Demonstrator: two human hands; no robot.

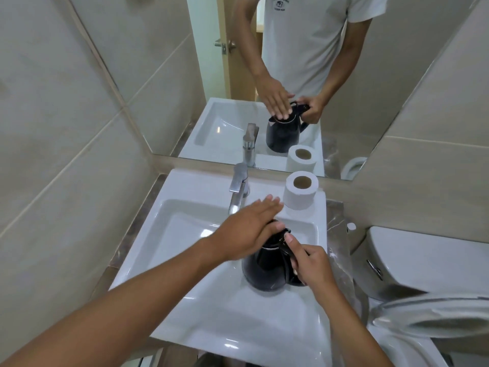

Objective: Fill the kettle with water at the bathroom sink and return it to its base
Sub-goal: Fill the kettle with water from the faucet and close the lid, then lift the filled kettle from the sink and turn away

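Note:
A black kettle [264,271] stands upright in the right part of the white sink basin [185,234]. My right hand [308,263] is wrapped around its handle, thumb up near the lid hinge. My left hand [251,231] lies flat, palm down, on top of the kettle's lid, fingers stretched toward the chrome tap [238,192]. The tap's spout ends just left of the kettle, and no water is visible. The lid itself is hidden under my palm.
A toilet-paper roll [300,190] stands on the sink's back right corner. To the right is a toilet with its cistern [423,260] and raised seat [434,316]. A mirror [344,75] above the sink reflects the scene; a tiled wall [66,154] is close on the left.

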